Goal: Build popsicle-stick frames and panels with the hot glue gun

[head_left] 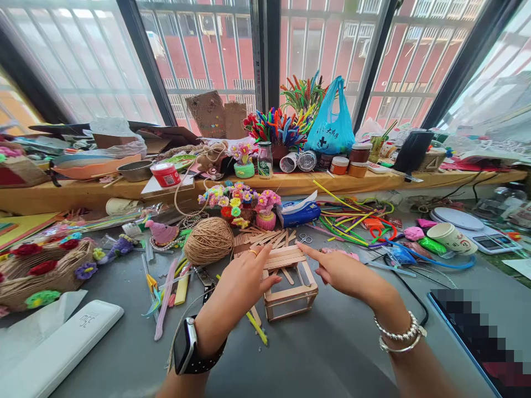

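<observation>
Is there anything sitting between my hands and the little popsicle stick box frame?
Nothing visible. The left hand already rests against the stick frame from its left side, and the right hand points its index finger at the frame's top sticks. The twine ball lies behind, out of the way.

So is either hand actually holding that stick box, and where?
No closed hold. The left hand rests on the stick box's left top edge; the right hand just points a finger at its top.

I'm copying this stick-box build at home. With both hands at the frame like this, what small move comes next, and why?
Probably press the flat row of sticks down onto the open wooden craft-stick box frame. The left hand rests against its left side, the right hand points a finger at its top rear edge, and the row sits slightly askew.
</observation>
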The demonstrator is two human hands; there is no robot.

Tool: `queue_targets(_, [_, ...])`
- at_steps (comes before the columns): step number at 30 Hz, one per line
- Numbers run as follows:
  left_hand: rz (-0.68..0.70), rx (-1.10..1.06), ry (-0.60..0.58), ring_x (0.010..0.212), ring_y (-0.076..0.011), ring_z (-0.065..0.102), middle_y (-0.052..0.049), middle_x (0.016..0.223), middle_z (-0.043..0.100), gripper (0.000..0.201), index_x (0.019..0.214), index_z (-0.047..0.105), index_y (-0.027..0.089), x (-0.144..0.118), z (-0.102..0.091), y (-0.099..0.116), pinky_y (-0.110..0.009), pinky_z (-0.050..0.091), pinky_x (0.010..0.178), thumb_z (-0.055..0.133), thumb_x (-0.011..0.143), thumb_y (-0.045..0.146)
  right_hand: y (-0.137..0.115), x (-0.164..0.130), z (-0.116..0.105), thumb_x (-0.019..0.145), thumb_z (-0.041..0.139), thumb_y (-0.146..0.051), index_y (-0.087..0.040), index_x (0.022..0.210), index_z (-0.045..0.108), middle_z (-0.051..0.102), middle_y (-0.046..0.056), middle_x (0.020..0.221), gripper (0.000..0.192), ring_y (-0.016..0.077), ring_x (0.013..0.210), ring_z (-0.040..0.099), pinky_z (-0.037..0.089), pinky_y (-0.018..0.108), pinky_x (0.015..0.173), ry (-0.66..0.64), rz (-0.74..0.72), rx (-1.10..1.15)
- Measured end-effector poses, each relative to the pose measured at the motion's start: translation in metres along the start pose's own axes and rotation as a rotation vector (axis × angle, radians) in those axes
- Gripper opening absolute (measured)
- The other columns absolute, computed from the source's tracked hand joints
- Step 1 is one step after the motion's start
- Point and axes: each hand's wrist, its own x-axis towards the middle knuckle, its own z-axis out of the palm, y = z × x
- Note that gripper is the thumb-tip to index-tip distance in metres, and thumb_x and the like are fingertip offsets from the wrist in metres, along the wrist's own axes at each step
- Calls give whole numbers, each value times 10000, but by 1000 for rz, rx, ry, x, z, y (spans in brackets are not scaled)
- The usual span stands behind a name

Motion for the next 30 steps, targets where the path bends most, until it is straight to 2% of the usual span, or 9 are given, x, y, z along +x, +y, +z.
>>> queue_targets(5, [6,-5,2,1064,-249,495,-128,1184,517,568,1252,358,133,0,1,-1,-357,403,867,507,779,409,-1,0,-1,799,407,-200,-313,1354,88,638,36,783,651,185,703,571,263,218,502,-24,18,41])
queue_targets(12, [14,0,44,1109,-234,462,-115,1244,472,533,1256,360,157,-1,-2,-4,-345,377,904,450,806,428,-2,-2,-5,810,377,-172,-304,1358,45,640,49,806,655,187,699,581,320,226,544,65,-2,93])
queue_targets(16, [-63,3,97,1080,-192,487,-71,1208,509,364,1209,423,180,2,-5,-21,-304,376,905,377,853,235,3,0,-6,816,381,-165,-277,1362,88,646,51,781,630,187,708,587,355,241,596,119,47,115])
queue_targets(18, [-116,3,83,1032,-184,522,-65,1151,551,341,1162,472,185,7,0,-32,-284,397,870,369,838,163,6,3,-5,815,393,-186,-277,1357,142,648,69,836,604,207,757,589,362,256,610,162,80,92])
queue_targets(21, [-143,14,-19,999,-190,543,-89,1072,595,296,1074,545,167,16,14,-43,-272,399,846,386,825,145,11,10,-1,820,385,-210,-265,1345,213,643,98,918,555,235,819,586,375,284,635,210,119,99])
queue_targets(27, [-107,27,-89,882,-208,583,-68,942,617,186,936,594,214,24,38,-46,-262,436,697,526,764,228,20,34,22,810,379,-202,-194,1297,339,675,37,733,489,181,748,603,397,255,679,166,32,409])
queue_targets(30, [-105,43,-102,867,-203,579,-71,933,593,173,919,583,205,26,46,-45,-250,433,664,530,758,236,23,42,32,795,388,-199,-181,1266,385,680,37,727,472,183,765,602,399,259,698,144,14,450])
